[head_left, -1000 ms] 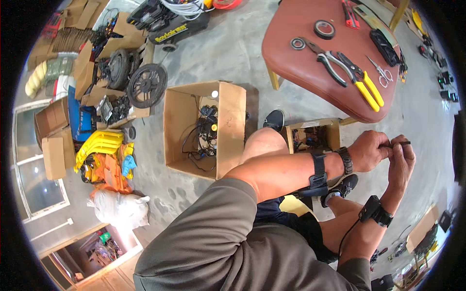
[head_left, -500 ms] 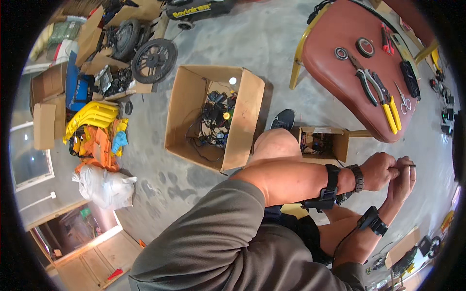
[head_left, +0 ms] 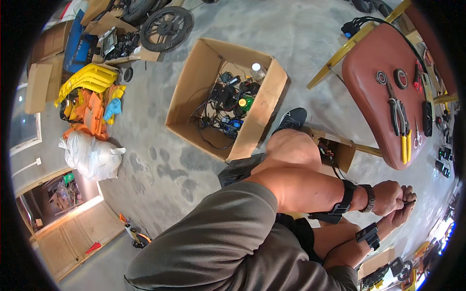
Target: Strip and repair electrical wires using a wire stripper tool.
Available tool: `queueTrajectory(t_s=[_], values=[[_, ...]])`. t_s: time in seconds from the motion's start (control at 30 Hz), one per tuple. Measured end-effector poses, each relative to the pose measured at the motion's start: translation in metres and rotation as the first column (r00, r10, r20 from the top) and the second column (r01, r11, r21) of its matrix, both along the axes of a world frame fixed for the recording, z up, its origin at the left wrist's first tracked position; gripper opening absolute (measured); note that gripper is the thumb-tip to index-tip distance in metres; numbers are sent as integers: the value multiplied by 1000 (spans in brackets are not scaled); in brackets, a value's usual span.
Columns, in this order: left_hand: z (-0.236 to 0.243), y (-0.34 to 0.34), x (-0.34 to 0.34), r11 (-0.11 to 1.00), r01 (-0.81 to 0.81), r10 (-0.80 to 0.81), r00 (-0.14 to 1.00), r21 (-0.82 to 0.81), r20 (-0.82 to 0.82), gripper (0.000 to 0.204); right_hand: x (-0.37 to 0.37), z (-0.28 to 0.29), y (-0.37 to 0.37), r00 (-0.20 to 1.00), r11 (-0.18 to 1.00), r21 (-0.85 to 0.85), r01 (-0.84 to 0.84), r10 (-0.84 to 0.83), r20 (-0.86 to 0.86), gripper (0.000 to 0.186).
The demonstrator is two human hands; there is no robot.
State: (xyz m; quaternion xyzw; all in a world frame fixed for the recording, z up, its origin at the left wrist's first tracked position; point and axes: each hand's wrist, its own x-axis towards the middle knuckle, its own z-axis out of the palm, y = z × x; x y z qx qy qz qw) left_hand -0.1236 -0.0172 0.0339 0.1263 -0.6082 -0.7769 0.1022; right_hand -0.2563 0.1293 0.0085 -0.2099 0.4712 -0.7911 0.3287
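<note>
The person's left hand (head_left: pixel 387 198) and right hand (head_left: pixel 401 216) meet in mid-air over the grey floor (head_left: pixel 310 29), just below the front edge of the brown padded seat (head_left: pixel 366 63). A small dark piece (head_left: pixel 407 204) shows at the right fingertips, which look pinched around it; what it is, I can't make out. The left fingers are curled in against the right hand, and from here I can't tell whether they grip the piece too.

With nothing under it but floor, so slight a piece could drop if the pinch slackens, perhaps rolling toward the small carton (head_left: pixel 345 157). The bunched knuckles also hide it, so a poor grip could go unnoticed. The yellow-handled pliers (head_left: pixel 407 148) point toward the seat's near edge, with the scissors (head_left: pixel 418 139) beside them; a careless elbow could sweep either down. The black cord (head_left: pixel 340 244) from the right wrist unit (head_left: pixel 368 236) might snag if the arm swings wide.

As for writing, pale lettering on the blue panel (head_left: pixel 75 46) is too slanted to read, and I can't pick out any label on the tools.
</note>
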Motion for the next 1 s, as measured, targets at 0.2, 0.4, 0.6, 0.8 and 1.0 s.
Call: queueTrajectory(t_s=[0.2, 0.4, 0.6, 0.8, 1.0], values=[[3, -5, 4, 997, -58, 61, 994, -43, 91, 20, 0, -2, -14, 1000, 1000, 20, -21, 20, 6, 34], [5, -7, 7, 982, -32, 54, 992, -187, 118, 21, -3, -4, -13, 995, 995, 89, 33, -25, -97, 40], [5, -2, 9, 954, -16, 61, 988, -298, 144, 21, 2, -1, -13, 988, 995, 96, -19, 33, -152, 38], [-2, 8, 2, 956, -86, 122, 986, -282, 112, 22, 15, -2, -15, 977, 968, 166, 186, -165, -134, 37], [-5, 16, -1, 954, -69, 107, 987, -293, 116, 21, 18, 0, -15, 993, 991, 73, 111, -108, -38, 31]])
